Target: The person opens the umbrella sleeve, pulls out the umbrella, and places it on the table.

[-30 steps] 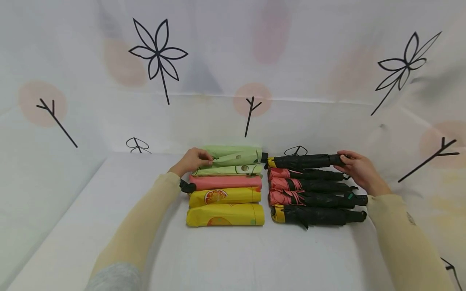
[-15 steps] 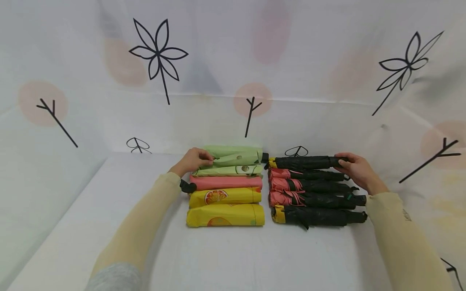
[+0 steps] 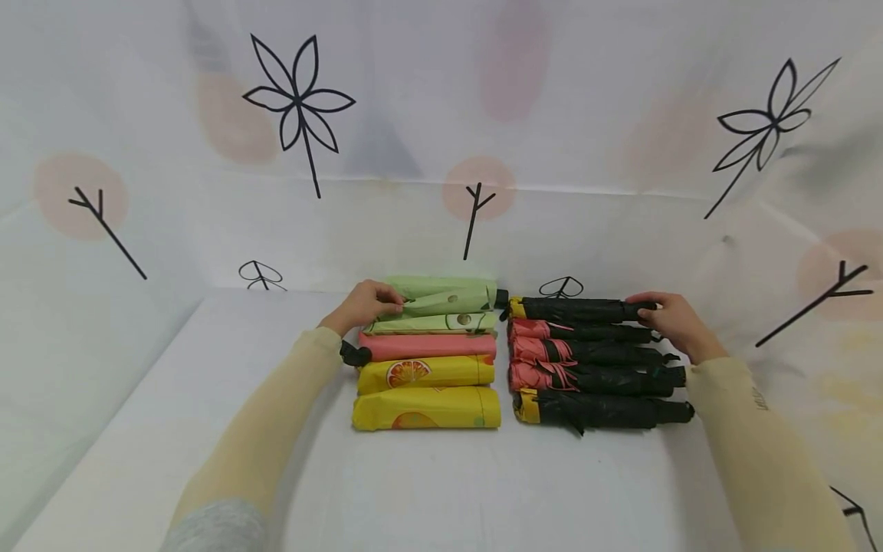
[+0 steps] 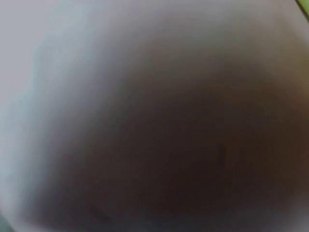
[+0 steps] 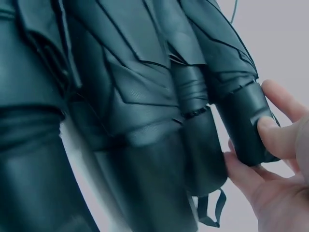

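Two columns of folded umbrellas lie side by side on the white cloth. At the back of the left column is a light green umbrella, and my left hand pinches its left part. My right hand grips the handle end of the rearmost black umbrella, which has a yellow tip at its left. In the right wrist view, the thumb and fingers close round that black handle. The left wrist view is dark and blurred, with only a bit of green in its top right corner.
Nearer on the left are another green umbrella, a pink one with a black end, and yellow ones. Nearer on the right are pink-and-black umbrellas and a yellow-and-black one. A patterned white cloth rises behind.
My right hand has shifted slightly left and toward me at the handle of the rear black umbrella. The left hand holds still on the green umbrella.
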The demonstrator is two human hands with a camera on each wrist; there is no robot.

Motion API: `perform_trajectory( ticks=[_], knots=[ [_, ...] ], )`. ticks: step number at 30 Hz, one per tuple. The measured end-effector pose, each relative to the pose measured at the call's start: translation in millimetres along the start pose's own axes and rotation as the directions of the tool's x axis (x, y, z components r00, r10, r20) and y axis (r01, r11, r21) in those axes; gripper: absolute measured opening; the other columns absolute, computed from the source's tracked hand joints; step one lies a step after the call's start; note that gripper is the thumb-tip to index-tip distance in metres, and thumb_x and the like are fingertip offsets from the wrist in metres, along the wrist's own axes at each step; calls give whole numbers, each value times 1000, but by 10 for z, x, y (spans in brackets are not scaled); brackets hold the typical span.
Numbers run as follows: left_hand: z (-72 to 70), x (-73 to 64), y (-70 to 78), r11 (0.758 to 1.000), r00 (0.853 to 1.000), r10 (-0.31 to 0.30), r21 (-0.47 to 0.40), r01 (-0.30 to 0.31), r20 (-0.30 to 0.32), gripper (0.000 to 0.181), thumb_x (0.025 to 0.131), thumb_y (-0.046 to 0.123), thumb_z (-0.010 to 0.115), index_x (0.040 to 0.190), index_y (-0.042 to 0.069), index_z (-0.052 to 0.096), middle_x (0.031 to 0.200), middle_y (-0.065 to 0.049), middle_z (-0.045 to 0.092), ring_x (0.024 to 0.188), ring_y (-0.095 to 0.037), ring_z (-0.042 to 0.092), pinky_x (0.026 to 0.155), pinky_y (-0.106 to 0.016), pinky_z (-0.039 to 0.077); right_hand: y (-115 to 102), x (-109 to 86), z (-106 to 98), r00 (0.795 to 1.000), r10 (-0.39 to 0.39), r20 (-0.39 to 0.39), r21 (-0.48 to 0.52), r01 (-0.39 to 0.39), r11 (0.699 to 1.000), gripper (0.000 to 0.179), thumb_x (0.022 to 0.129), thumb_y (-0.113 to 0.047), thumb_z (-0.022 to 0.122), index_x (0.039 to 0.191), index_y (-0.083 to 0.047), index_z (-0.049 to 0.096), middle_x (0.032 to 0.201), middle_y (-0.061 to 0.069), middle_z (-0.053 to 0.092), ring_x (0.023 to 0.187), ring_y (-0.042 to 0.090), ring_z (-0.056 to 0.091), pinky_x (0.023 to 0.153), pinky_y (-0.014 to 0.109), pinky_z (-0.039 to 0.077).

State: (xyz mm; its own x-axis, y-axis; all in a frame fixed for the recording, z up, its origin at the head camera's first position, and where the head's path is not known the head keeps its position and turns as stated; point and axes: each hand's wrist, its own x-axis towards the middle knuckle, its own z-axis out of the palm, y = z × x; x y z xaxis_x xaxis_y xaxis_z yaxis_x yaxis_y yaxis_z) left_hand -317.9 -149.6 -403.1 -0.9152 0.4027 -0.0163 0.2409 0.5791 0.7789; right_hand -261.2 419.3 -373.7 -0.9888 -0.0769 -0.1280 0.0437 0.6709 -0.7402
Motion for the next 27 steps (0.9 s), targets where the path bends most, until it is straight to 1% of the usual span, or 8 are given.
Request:
perform_trajectory(
  ticks=[2, 4, 6, 8, 12, 15, 21, 27],
  knots=[
    [-2, 1, -1, 1000, 1000, 0, 2, 0, 2, 14, 95, 15, 70, 106, 8, 75, 118, -8, 69, 108, -26, 63, 91, -41, 52, 11, 25, 28, 1000, 9, -9, -14, -9, 1000, 38, 107, -5, 39, 142, 6, 47, 140, 34, 41, 113, 41, 56, 76, 36, 51],
    [-2, 6, -5, 1000, 1000, 1, 1, -1, 1, 14, 95, 15, 70, 106, 8, 75, 119, -8, 69, 108, -26, 62, 91, -41, 52, 34, 56, 53, 1000, 11, -14, -29, -11, 1000, 38, 106, -3, 36, 142, 4, 47, 139, 34, 42, 87, 33, 60, 64, 36, 46],
    [0, 13, -12, 1000, 1000, 2, 1, -2, 0, 14, 95, 15, 70, 106, 8, 75, 119, -8, 69, 108, -25, 62, 91, -40, 52, 61, 83, 77, 1000, 11, -7, -51, -11, 999, 39, 105, -1, 35, 143, 3, 47, 140, 35, 40, 68, 24, 50, 56, 34, 42],
    [3, 20, -24, 1000, 1000, -1, 2, 1, -1, 14, 95, 15, 70, 106, 9, 75, 119, -8, 69, 108, -25, 62, 91, -40, 52, 88, 105, 102, 1000, 14, 9, -82, -13, 997, 41, 105, 0, 34, 143, 3, 47, 142, 36, 37, 62, 23, 40, 53, 36, 40],
    [11, 31, -53, 1000, 1000, -13, 9, 13, 2, 13, 95, 16, 70, 105, 10, 76, 118, -6, 69, 108, -24, 63, 92, -40, 52, 128, 113, 159, 1000, -5, 24, -194, 10, 981, 39, 105, -4, 39, 142, 6, 47, 143, 39, 35, 95, 47, 51, 75, 52, 48],
    [12, 30, -62, 1000, 1000, -11, 9, 11, 2, 12, 95, 17, 70, 104, 11, 76, 118, -5, 69, 108, -23, 63, 92, -40, 52, 126, 105, 193, 1000, -7, 30, -237, 14, 971, 42, 107, -17, 44, 142, 6, 46, 144, 40, 35, 125, 58, 37, 97, 67, 37],
    [2, 14, -52, 1000, 1000, 9, 10, -9, -4, 12, 95, 15, 70, 104, 9, 76, 117, -7, 69, 107, -25, 63, 91, -42, 52, 95, 113, 247, 999, 0, 32, -265, 8, 964, 65, 107, -46, 39, 143, 7, 41, 145, 39, 34, 132, 57, 31, 104, 69, 28],
    [-6, -14, -28, 1000, 1000, 11, -5, -11, -2, 13, 96, 15, 69, 106, 9, 75, 118, -8, 69, 107, -25, 63, 92, -42, 52, 54, 136, 291, 1000, 2, -7, -319, -4, 948, 75, 103, -56, 40, 143, 8, 41, 145, 39, 34, 132, 56, 32, 105, 68, 28]
  ],
)
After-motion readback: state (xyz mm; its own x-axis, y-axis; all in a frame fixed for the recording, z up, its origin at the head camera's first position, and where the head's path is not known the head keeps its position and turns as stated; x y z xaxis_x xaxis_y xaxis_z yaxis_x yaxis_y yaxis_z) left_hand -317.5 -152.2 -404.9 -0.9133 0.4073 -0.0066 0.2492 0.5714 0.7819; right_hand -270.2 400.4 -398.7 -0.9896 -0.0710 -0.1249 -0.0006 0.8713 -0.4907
